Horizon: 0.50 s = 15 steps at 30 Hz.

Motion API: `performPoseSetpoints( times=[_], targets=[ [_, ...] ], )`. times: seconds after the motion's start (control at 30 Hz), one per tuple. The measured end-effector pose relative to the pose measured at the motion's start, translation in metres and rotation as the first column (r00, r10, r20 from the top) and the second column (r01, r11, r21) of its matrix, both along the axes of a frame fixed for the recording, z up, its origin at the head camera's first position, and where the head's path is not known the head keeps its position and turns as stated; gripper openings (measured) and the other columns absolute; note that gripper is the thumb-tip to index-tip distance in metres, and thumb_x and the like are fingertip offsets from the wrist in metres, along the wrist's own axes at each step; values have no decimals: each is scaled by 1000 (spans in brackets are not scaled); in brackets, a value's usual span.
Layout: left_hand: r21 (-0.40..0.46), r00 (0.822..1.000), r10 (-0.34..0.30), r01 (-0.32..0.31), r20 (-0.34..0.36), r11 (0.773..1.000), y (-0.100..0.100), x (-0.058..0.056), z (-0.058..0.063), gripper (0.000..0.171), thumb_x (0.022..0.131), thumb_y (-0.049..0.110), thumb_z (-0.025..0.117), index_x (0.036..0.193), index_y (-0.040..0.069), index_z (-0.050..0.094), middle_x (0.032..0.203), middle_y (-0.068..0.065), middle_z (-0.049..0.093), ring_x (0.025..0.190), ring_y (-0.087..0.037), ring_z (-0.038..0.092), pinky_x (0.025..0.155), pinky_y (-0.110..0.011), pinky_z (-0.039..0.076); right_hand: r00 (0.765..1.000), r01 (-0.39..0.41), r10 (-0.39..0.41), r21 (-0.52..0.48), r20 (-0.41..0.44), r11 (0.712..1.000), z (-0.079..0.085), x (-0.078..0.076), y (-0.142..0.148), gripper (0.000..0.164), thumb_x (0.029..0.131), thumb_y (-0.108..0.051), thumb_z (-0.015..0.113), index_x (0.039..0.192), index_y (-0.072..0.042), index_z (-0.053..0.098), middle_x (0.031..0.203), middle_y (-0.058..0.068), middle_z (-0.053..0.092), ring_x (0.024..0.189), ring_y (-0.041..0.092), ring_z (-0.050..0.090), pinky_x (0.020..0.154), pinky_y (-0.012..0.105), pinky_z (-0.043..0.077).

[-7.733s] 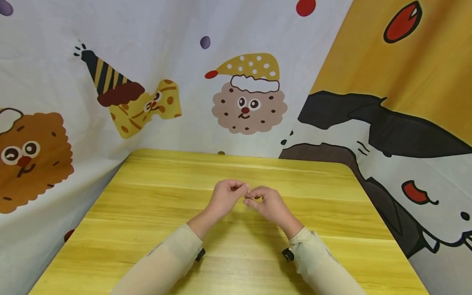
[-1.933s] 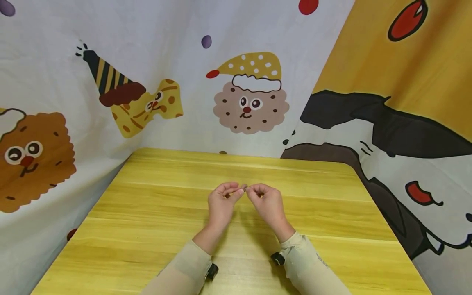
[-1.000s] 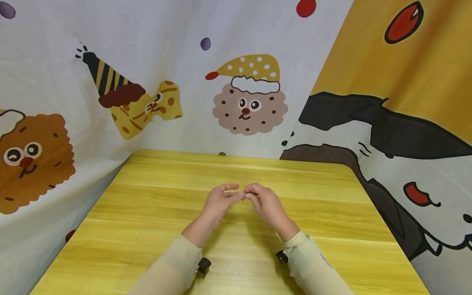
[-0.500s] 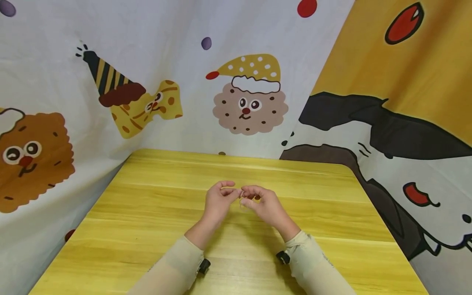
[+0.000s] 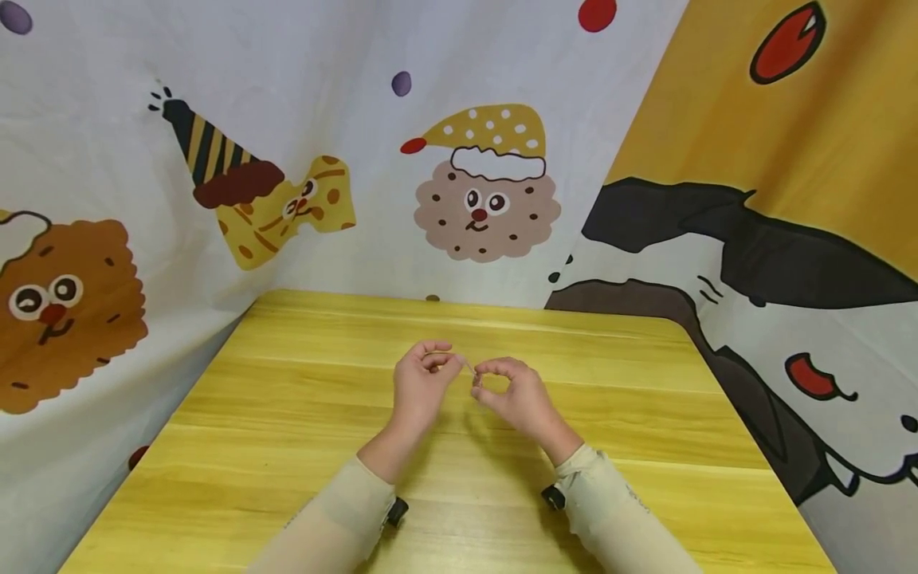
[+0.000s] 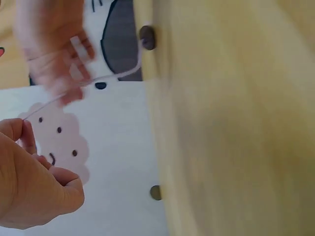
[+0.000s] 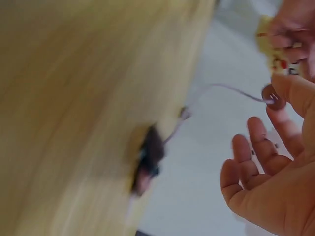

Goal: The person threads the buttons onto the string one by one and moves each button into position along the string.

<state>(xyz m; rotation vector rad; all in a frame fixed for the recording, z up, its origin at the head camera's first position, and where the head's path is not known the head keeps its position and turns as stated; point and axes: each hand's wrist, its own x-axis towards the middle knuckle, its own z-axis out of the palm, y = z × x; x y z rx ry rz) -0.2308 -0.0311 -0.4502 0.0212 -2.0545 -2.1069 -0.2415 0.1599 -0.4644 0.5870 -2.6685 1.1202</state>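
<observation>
In the head view my left hand [image 5: 419, 387] pinches one end of a thin pale cord [image 5: 468, 367], which runs to my right hand [image 5: 522, 402]. Between the right thumb and index finger, a round brown button [image 7: 273, 97] with the cord through it shows in the right wrist view. Its other right fingers are loosely bent. From the button the cord [image 7: 224, 85] loops down past a small knot [image 7: 184, 113] to a blurred dark cluster [image 7: 150, 152] hanging below. A brown disc [image 6: 147, 38] hangs at the cord's end in the left wrist view.
Both hands are above a yellow wood-grain table [image 5: 287, 462]. A white cloth with cartoon prints [image 5: 337, 96] hangs behind and beside it. Pale sleeves cover the forearms, and a black device [image 5: 397, 511] sits under the left wrist.
My left hand has moved slightly up and left, away from the right. A stretch of cord now shows between the fingertips that were together before. The right hand has stayed near its place.
</observation>
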Motion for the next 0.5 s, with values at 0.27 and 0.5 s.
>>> performPoseSetpoints(
  times=[0.27,0.5],
  targets=[
    [57,998,59,-58,-8,997,-6,-1,14,22,92,15,86,110,10,73,91,-4,80,76,-14,61,66,-22,46,998,-66,68,308,4,949,-25,-17,42,19,88,-20,90,106,-16,84,129,16,74,122,44,66,102,71,49],
    [22,998,53,-54,24,998,-17,-1,7,23,94,15,84,114,9,72,92,-4,79,79,-13,65,72,-22,49,997,-53,30,398,64,916,-28,-19,52,18,92,-23,86,109,-20,82,125,7,75,123,41,67,101,67,51]
  ],
)
